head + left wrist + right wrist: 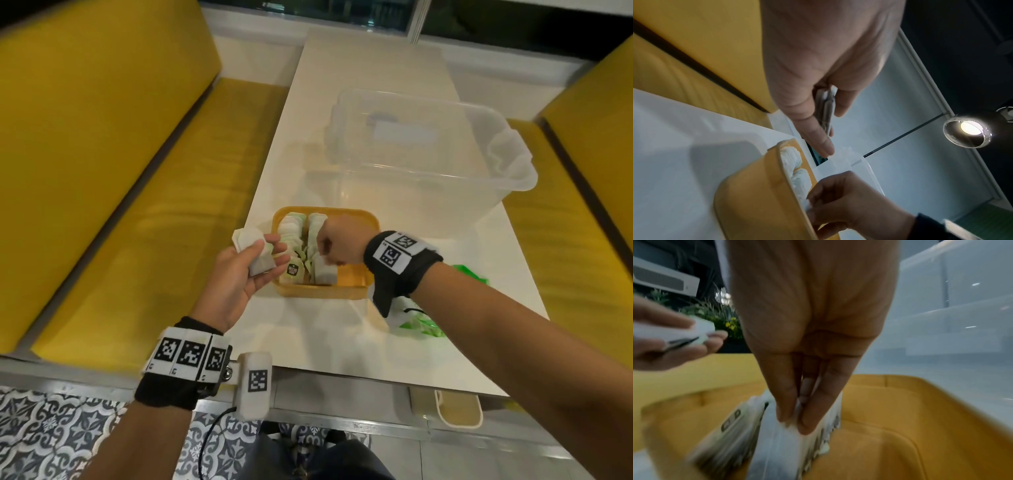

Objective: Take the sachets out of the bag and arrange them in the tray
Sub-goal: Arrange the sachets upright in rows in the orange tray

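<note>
The right hand (334,245) pinches a white sachet (781,439) upright in the yellow tray (356,219); the left hand (239,270) grips spare sachets (255,253).

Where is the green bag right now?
In the head view, the green bag lies crumpled on the white table, right of the yellow tray, partly hidden under the right forearm.

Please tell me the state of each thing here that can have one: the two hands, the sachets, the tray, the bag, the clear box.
Left hand: holds a small bunch of sachets beside the tray.
Right hand: fingertips pinch a sachet in the right row, inside the tray.
Yellow tray: partly filled, two upright rows, right side bare.
Green bag: crumpled flat on the table.
Clear box: open, no lid on.
</note>
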`<state>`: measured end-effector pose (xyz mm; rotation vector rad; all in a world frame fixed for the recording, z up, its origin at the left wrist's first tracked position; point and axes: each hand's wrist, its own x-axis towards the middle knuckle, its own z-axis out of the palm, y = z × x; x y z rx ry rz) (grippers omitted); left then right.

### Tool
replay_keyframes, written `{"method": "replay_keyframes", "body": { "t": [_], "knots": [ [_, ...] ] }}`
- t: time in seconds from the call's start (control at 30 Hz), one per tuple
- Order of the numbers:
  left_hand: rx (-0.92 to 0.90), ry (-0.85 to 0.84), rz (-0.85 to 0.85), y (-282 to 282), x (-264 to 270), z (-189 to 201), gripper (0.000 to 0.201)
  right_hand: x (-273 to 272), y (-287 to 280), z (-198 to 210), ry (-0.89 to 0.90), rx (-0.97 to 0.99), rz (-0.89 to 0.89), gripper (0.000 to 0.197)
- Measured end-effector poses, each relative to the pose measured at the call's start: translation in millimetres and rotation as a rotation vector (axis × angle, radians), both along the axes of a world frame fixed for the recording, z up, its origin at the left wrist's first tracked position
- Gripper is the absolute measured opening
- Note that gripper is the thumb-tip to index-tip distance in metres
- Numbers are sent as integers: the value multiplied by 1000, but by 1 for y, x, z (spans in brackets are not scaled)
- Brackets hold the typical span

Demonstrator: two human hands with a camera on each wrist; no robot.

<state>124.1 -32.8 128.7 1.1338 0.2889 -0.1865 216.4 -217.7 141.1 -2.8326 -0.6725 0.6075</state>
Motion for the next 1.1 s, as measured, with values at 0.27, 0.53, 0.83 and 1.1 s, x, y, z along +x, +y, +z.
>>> {"method": "replay_keyframes", "body": {
  "t": [0.27,0.53,0.83,1.1],
  "knots": [
    [-122,49,-2,6,-2,-3,29,10,10,-17,23,-122,18,15],
    [-51,56,-25,-2,1,-1,29,12,7,-10,92,-56,-36,11],
    [25,4,-146,-17,3,4,21,6,3,61,98,569,-134,12],
    [44,-57,-317,-33,3,19,18,-16,11,55,103,535,50,10]
  ]
}}
